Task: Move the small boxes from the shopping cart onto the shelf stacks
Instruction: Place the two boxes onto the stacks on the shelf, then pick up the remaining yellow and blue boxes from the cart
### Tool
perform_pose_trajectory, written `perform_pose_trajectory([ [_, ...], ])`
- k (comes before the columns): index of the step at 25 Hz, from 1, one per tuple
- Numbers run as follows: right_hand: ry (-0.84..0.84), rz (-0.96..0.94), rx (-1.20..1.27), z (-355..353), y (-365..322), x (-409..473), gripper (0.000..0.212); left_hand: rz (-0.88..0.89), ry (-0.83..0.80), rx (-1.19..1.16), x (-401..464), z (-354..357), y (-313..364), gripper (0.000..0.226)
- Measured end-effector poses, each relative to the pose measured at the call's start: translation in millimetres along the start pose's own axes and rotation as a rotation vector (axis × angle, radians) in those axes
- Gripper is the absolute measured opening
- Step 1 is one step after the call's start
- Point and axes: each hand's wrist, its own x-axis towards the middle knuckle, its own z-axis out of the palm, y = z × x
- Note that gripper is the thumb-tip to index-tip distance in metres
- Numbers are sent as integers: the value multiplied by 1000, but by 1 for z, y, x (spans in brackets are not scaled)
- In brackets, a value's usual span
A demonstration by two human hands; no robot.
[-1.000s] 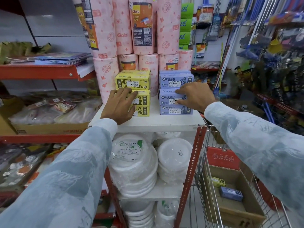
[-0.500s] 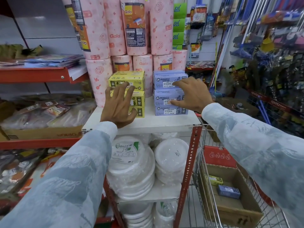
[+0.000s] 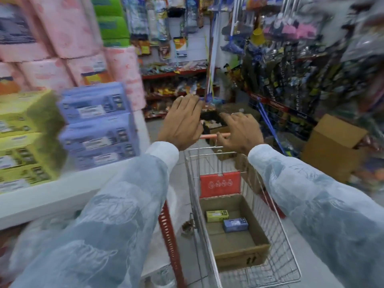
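Both hands, left hand (image 3: 182, 123) and right hand (image 3: 241, 132), hovering empty, fingers spread, mid-frame above shopping cart (image 3: 270, 265). Yellow box (image 3: 217, 216) and blue box (image 3: 235, 224) lying in cardboard tray (image 3: 241, 254), lower right. Risk: hurried grab fumbling either; blue shelf stack (image 3: 97, 125) toppling if bumped.

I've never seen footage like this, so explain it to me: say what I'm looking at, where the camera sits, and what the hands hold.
The camera sits on a person's head, looking down at their own arms. No machine here. Both the left hand and right hand are open and empty, above the cart. In its carton lie one yellow box and one blue box. On the shelf at left stand a yellow stack and a blue stack.
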Motion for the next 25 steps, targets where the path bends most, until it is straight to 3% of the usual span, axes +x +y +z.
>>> perform_pose_trajectory([
  [4,-208,30,-4,85,98,-2,54,-104,-155,-125,38,127,63,49],
  [8,-519,-24,59,211,157,-35,45,-317,-444,-318,2,289,127,43],
  [12,-846,-87,123,354,170,-101,34,-373,-763,-383,-87,424,183,43],
  [15,-1070,-68,151,448,164,-152,33,-406,-970,-407,-159,507,217,34],
  [17,-1180,-65,194,495,158,-181,37,-456,-1080,-491,-195,543,236,41],
  [21,-1216,-106,212,550,146,-217,41,-372,-1128,-385,-232,587,267,61],
  [25,-1147,-122,180,572,142,-231,34,-315,-1079,-152,-236,609,274,59],
])
